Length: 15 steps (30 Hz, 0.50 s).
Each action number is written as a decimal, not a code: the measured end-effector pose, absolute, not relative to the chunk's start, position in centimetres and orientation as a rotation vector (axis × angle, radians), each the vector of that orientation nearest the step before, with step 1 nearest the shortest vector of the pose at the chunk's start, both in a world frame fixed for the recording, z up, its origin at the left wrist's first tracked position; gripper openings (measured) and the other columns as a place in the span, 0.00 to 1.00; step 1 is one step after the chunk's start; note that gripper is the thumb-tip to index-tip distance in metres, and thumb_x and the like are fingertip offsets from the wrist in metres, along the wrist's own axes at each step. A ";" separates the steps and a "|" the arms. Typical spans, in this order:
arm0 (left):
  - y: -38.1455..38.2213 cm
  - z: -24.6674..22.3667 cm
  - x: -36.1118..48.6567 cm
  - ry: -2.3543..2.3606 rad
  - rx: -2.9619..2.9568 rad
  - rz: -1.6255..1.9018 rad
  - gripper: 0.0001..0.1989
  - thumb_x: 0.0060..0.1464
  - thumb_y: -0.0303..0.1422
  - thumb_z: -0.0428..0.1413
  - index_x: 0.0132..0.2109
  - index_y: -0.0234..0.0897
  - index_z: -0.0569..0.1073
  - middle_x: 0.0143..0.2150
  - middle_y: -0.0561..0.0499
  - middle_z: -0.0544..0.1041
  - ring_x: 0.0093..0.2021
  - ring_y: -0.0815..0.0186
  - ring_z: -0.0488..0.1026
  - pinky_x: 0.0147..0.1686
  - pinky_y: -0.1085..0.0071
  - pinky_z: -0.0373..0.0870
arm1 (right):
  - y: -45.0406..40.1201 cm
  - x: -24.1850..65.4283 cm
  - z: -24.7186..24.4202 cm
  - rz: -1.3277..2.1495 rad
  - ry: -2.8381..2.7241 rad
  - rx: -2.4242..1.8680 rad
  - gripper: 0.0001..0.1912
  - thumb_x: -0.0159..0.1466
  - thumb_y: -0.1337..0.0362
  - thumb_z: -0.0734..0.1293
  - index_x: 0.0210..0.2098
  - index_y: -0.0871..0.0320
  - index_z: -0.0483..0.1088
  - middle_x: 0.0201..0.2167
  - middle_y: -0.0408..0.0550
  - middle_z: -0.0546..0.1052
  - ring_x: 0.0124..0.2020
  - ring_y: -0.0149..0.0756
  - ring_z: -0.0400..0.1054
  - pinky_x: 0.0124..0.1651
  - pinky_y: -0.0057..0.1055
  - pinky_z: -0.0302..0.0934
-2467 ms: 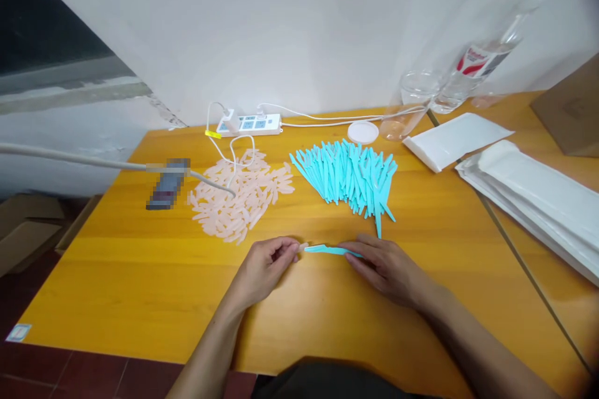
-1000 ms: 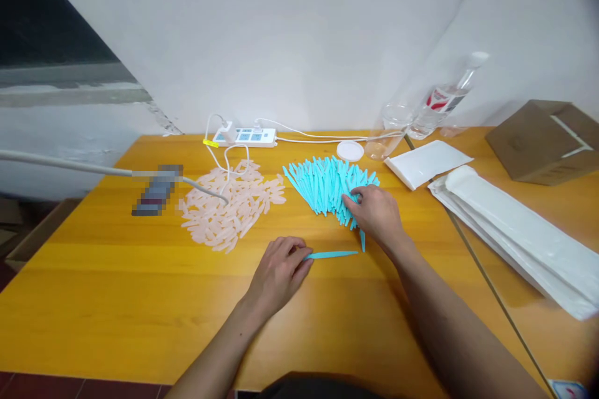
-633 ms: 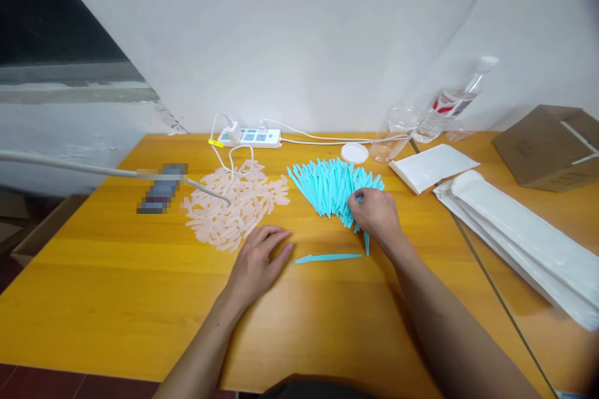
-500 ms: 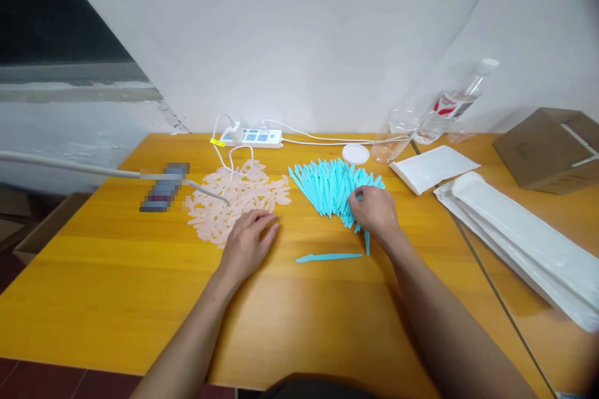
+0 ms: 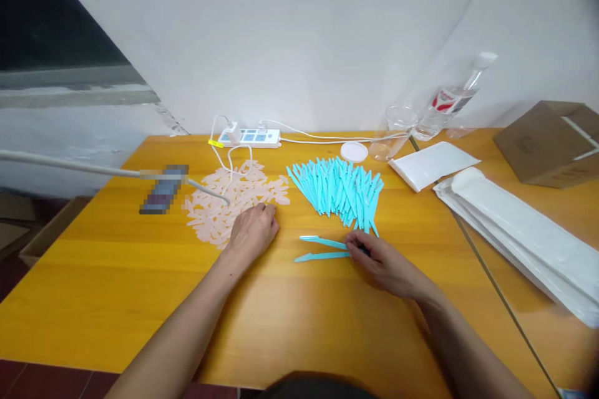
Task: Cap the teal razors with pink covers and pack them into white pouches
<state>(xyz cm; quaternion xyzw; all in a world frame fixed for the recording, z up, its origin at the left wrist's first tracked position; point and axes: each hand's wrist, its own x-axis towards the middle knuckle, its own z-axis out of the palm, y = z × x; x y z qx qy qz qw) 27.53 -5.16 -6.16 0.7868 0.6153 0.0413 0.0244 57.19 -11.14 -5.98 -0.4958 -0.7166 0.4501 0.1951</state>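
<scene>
My right hand (image 5: 377, 259) pinches one end of a thin blue stick (image 5: 325, 241), which points left over the table. Just below it a second blue stick (image 5: 321, 256) lies on the wood, its right end close to my fingers. Beyond that hand spreads a pile of blue sticks (image 5: 334, 190). My left hand (image 5: 255, 227) rests with curled fingers at the near right edge of a pile of pale pink pieces (image 5: 219, 199); what its fingertips hold, if anything, is hidden.
White cables run to a power strip (image 5: 255, 138) by the wall. A blurred-out dark object (image 5: 163, 190) lies left. A round lid (image 5: 354, 151), clear jar (image 5: 393, 131), bottle (image 5: 444, 106), white packets (image 5: 515, 237) and cardboard box (image 5: 547, 143) stand or lie at the back and right.
My right hand has come nearer from the blue pile, bringing a blue stick above the loose one. My left hand's fingers have curled in and it has shifted slightly right.
</scene>
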 end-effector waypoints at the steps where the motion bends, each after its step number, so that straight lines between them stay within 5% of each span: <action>1: -5.4 -5.9 27.5 1.825 2.368 0.203 0.11 0.60 0.28 0.51 0.42 0.37 0.79 0.35 0.46 0.78 0.34 0.60 0.75 0.35 0.67 0.67 | -11.2 57.2 -6.3 1.260 -2.014 -1.381 0.15 0.74 0.55 0.54 0.37 0.56 0.65 0.30 0.42 0.67 0.31 0.31 0.57 0.33 0.29 0.54; 7: -9.0 -6.4 27.9 1.384 1.311 0.820 0.16 0.57 0.45 0.60 0.42 0.35 0.74 0.30 0.50 0.79 0.29 0.66 0.76 0.32 0.71 0.73 | -11.3 57.5 -6.5 1.295 -1.981 -1.337 0.15 0.74 0.55 0.54 0.39 0.56 0.64 0.31 0.42 0.66 0.32 0.32 0.57 0.36 0.30 0.55; 15: -11.8 -7.4 30.5 1.380 0.886 1.088 0.20 0.48 0.46 0.69 0.37 0.32 0.76 0.31 0.47 0.82 0.31 0.66 0.79 0.31 0.73 0.75 | -11.4 57.6 -6.3 1.323 -2.003 -1.318 0.15 0.75 0.54 0.54 0.40 0.56 0.65 0.33 0.43 0.69 0.34 0.33 0.60 0.37 0.31 0.55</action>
